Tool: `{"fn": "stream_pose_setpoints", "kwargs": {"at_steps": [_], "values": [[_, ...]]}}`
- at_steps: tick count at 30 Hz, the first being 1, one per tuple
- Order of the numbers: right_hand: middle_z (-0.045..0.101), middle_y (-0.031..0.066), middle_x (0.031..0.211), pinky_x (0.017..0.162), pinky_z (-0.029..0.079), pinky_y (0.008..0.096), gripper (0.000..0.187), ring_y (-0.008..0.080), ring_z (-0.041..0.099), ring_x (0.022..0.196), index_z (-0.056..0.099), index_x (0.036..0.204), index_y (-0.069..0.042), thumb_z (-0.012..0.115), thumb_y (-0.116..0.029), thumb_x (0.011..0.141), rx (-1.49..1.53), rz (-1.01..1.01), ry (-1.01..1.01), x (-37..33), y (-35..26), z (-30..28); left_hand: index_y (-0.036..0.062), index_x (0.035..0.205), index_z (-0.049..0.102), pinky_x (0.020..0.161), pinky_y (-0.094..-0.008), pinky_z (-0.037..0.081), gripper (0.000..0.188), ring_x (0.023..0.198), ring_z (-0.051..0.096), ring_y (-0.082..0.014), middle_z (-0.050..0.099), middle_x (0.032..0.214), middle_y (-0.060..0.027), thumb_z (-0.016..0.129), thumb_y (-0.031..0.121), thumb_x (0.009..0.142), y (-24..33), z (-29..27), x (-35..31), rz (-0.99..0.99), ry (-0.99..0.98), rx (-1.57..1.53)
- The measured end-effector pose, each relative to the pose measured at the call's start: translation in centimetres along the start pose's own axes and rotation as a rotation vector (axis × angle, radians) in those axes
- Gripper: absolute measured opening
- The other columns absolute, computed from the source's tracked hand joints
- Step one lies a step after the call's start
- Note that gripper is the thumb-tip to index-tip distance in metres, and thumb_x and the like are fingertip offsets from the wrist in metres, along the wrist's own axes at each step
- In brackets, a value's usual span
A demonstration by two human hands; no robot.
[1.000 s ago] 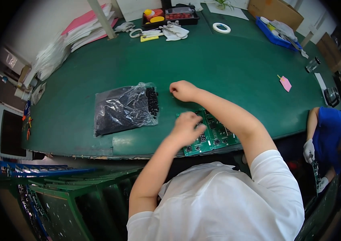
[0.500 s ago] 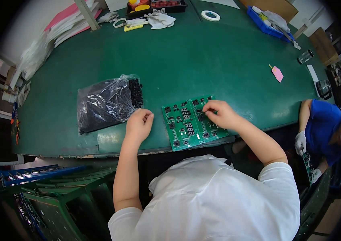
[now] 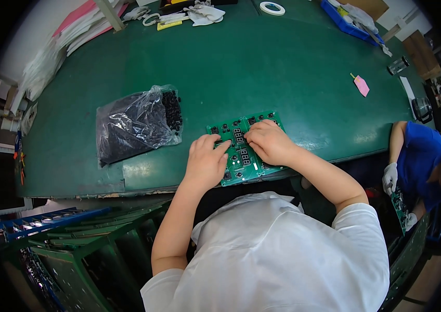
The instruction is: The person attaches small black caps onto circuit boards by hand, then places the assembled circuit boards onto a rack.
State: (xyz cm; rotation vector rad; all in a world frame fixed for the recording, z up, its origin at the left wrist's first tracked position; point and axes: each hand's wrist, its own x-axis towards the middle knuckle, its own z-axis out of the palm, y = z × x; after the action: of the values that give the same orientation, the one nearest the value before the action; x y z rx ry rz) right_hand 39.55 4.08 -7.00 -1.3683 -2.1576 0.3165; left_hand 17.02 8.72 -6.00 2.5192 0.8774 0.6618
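A green circuit board (image 3: 254, 171) with black buttons and two digit displays lies flat at the table's near edge. My left hand (image 3: 206, 162) rests over its left side, fingertips stretched apart at the board's upper left; nothing held shows between them. Across the middle and right of the board is my right hand (image 3: 272, 143), its fingers bent and drawn together near the upper display. Whatever they pinch, if anything, is hidden. Left of the board sits a clear plastic bag (image 3: 132, 125) of small black parts, some showing at its open right end (image 3: 172, 110).
A person in blue (image 3: 420, 151) with white gloves holds another circuit board (image 3: 398, 210) at the right. Farther back are a tape roll (image 3: 272, 8), white gloves (image 3: 205, 14), a blue tray (image 3: 342, 21) and a pink tag (image 3: 361, 86). Green racks (image 3: 85, 260) stand below left.
My left hand has moved right from beside the bag onto the board's left side. My right hand has shifted left toward the middle of the board. The view has tilted slightly.
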Motion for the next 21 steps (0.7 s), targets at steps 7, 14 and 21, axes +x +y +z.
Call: {"fn": "stream_pose_setpoints", "kwargs": {"at_steps": [7,14,21], "values": [[0.060,0.0097,0.086,0.084,0.041,0.0410,0.009,0.0289,0.056,0.091,0.060,0.086,-0.005,0.060,-0.009,0.079,-0.010,0.013,-0.029,0.3,0.0,-0.1,0.0055,0.102,0.068,0.100,-0.0466,0.034,0.033,0.114,0.048,-0.0328,0.056,0.114,-0.0157,0.057,0.001,0.072,0.0,1.1,0.6,0.062,-0.081,0.180],[0.058,0.0070,0.085,0.081,0.041,0.0403,0.008,0.0266,0.054,0.090,0.061,0.078,-0.007,0.065,-0.012,0.073,0.004,-0.172,0.009,1.6,-2.1,-0.3,0.0066,0.103,0.068,0.104,-0.0467,0.031,0.033,0.120,0.045,-0.0336,0.056,0.118,-0.0176,0.055,0.003,0.073,-1.6,0.7,1.1,0.112,-0.142,0.116],[0.056,0.0048,0.082,0.083,0.039,0.0384,0.007,0.0245,0.052,0.088,0.063,0.074,-0.008,0.067,-0.013,0.071,-0.005,-0.195,-0.086,0.7,-3.2,1.4,0.0005,0.098,0.062,0.083,-0.0371,0.048,0.019,0.092,0.060,-0.0331,0.062,0.100,-0.0167,0.052,-0.001,0.082,-7.4,-3.4,0.3,-0.220,0.326,-0.155]]}}
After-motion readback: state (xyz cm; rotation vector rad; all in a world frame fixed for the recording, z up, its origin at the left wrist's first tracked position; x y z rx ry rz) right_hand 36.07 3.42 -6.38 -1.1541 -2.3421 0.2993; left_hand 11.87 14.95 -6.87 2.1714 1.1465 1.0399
